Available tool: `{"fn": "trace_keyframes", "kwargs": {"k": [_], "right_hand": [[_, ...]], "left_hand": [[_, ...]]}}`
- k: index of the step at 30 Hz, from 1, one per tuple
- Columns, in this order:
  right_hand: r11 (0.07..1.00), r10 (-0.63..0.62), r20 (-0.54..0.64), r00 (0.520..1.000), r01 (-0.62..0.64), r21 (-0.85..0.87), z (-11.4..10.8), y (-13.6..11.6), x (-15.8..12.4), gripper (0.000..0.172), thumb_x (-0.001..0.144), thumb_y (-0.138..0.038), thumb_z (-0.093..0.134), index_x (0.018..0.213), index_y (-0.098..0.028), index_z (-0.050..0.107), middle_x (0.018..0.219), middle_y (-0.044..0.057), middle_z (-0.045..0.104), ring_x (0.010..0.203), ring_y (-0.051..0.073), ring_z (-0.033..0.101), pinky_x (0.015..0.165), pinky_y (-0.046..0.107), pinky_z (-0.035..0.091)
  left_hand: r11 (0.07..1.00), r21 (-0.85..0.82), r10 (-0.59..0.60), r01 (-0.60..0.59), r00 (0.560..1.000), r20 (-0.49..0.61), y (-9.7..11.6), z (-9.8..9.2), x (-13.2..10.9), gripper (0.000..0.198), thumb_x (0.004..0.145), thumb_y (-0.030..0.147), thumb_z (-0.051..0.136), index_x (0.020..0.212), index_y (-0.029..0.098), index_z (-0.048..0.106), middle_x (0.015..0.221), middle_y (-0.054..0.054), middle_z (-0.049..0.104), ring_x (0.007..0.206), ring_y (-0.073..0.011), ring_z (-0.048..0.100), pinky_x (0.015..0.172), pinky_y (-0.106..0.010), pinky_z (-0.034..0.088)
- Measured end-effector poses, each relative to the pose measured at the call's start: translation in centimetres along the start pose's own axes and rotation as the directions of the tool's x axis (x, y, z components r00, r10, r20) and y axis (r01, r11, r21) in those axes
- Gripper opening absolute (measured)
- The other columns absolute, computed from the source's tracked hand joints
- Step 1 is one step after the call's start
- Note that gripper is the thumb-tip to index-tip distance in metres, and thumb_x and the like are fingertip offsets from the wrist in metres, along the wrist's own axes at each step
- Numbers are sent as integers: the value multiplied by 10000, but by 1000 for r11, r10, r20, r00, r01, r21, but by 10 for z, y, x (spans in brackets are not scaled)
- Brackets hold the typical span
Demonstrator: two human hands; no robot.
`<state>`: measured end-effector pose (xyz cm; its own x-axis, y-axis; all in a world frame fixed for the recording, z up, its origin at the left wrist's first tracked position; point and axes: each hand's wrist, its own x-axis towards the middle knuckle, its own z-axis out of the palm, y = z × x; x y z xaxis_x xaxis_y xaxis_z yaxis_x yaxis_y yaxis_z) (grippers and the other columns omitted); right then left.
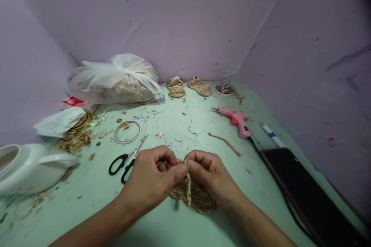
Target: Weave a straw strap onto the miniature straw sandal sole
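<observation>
A small woven straw sandal (201, 199) is held above the table, near its front, with a braided strap (189, 192) running across its sole. My left hand (158, 173) pinches the sandal's far edge, thumb and fingers closed. Right beside it, my right hand (213, 175) is also closed in a pinch at the same spot, the two thumb tips almost touching. The fingers hide the part of the strap between them. Scissors (127, 160) with black handles lie just left of my left hand. A loose braided cord (224, 143) rests beyond my right hand.
A pink glue gun (237, 119) and a dark phone-like slab (307, 193) are on the right. Behind are finished sandals (199, 87), a bead dish (225, 89) and a plastic bag (118, 81). A tape ring (127, 132) and white jug (34, 168) sit left.
</observation>
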<state>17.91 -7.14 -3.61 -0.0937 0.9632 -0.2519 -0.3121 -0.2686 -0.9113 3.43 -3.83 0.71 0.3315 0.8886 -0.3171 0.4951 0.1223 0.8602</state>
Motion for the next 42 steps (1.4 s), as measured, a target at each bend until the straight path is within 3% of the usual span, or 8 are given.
{"fn": "trace_keyframes", "kwargs": {"k": [14, 19, 23, 28, 33, 36, 39, 42], "right_hand": [[996, 32, -84, 996, -25, 81, 8, -4, -3, 224, 600, -331, 727, 631, -125, 643, 544, -7, 602, 506, 87, 513, 535, 231, 410], [987, -32, -149, 988, 55, 154, 10, 0, -4, 292, 612, -271, 739, 874, -157, 676, 613, -3, 644, 548, 106, 562, 559, 246, 437], [967, -131, -84, 988, 146, 211, 8, -1, -6, 489, 658, -242, 724, 1112, -195, 548, 593, -36, 619, 532, 96, 557, 527, 221, 423], [946, -115, 132, 984, 68, 317, 6, 1, -6, 611, 680, -260, 719, 1207, -169, 421, 546, -30, 624, 472, 105, 558, 487, 224, 427], [898, -14, 282, 959, -112, 425, 7, 8, -2, 559, 664, -323, 730, 1112, -132, 457, 450, -56, 571, 369, 75, 473, 469, 239, 471], [875, 78, 320, 944, -219, 432, 7, 10, 0, 513, 649, -335, 739, 1050, -139, 486, 451, -65, 547, 326, 52, 403, 377, 199, 442], [890, 143, 217, 966, -221, 399, 5, 8, 0, 430, 667, -362, 715, 982, -175, 491, 519, -36, 593, 343, 68, 461, 349, 185, 418], [966, 84, 16, 996, -85, 244, 5, 4, -2, 320, 661, -403, 697, 815, -171, 538, 565, -12, 608, 426, 91, 530, 421, 209, 439]], "left_hand": [[986, -162, -18, 30, 997, 71, 3, 0, 5, 150, 631, 249, 555, 547, 125, 564, 438, 47, 421, 431, -59, 336, 417, -188, 260], [942, -326, -28, 81, 986, 164, -3, -2, 9, 154, 661, 242, 583, 568, 119, 573, 438, 44, 450, 417, -48, 339, 414, -179, 258], [923, -380, 26, 61, 975, 219, -6, -4, 11, 138, 656, 234, 618, 595, 111, 607, 508, 5, 565, 437, -54, 403, 437, -179, 311], [928, -368, 91, 59, 921, 379, -6, -11, 15, 174, 662, 246, 646, 574, 112, 580, 569, -60, 649, 513, -123, 556, 504, -223, 410], [926, -372, 180, -61, 938, 295, -7, -13, 17, 125, 621, 188, 681, 698, 140, 595, 566, 15, 580, 490, -101, 543, 473, -199, 386], [928, -322, 264, -187, 940, 214, -7, -10, 16, 38, 642, 155, 630, 626, 125, 614, 639, -10, 585, 583, -115, 558, 560, -223, 426], [947, -219, 269, -235, 952, 142, -7, -8, 17, 91, 670, 175, 587, 594, 124, 584, 583, -6, 564, 557, -106, 509, 549, -222, 406], [972, -137, 206, -190, 972, 112, -8, -6, 18, 112, 685, 217, 560, 615, 130, 558, 544, 4, 538, 516, -97, 452, 506, -220, 368]]}}
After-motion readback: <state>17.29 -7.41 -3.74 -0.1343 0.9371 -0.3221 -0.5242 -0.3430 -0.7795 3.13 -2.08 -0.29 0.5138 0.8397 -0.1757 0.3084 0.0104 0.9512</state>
